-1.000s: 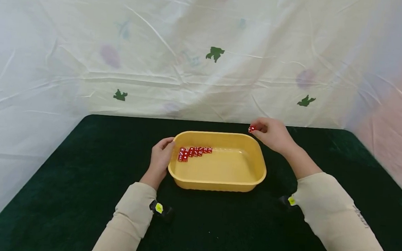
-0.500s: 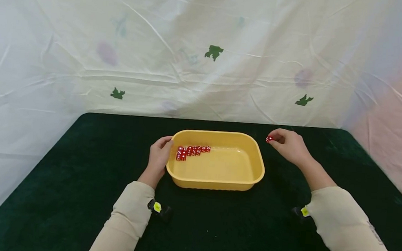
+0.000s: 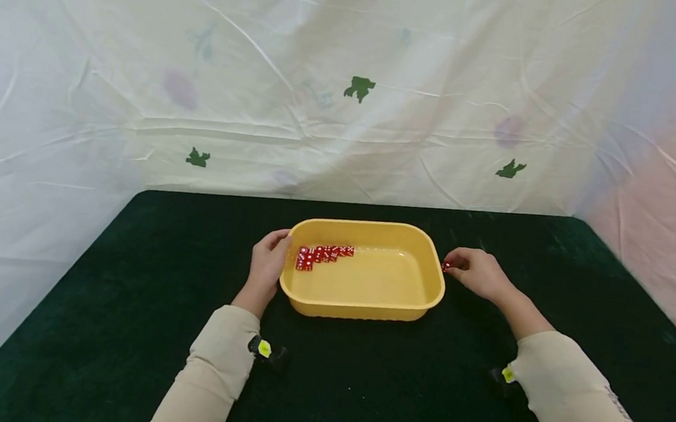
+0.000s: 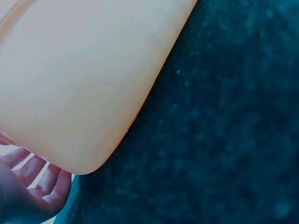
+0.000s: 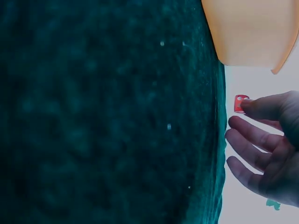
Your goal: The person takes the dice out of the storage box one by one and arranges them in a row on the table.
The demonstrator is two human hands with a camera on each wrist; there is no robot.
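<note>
A shallow yellow plastic tub (image 3: 360,312) stands on the dark green cloth. Inside it, along the left and back, sit several red dice (image 3: 309,259) with white pips, lined up side by side and partly stacked. My left hand (image 3: 268,262) holds the tub at its left rim; in the left wrist view its fingers reach round the wall and their tips are hidden. Just outside the tub's right side, my right hand (image 3: 479,274) pinches a red die (image 5: 240,103) between thumb and a finger. The other fingers of that hand are spread in the right wrist view.
The green-covered table (image 3: 161,257) reaches back to a pale hanging cloth (image 3: 263,99) printed with green leaf shapes. A pinkish cloth (image 3: 667,197) hangs at the right. Small white specks lie on the green cloth in front of the tub.
My right hand has gone from above the tub's back right corner, out to the right, then nearer along the right side, still pinching the die. My left hand and the dice row stay put.
</note>
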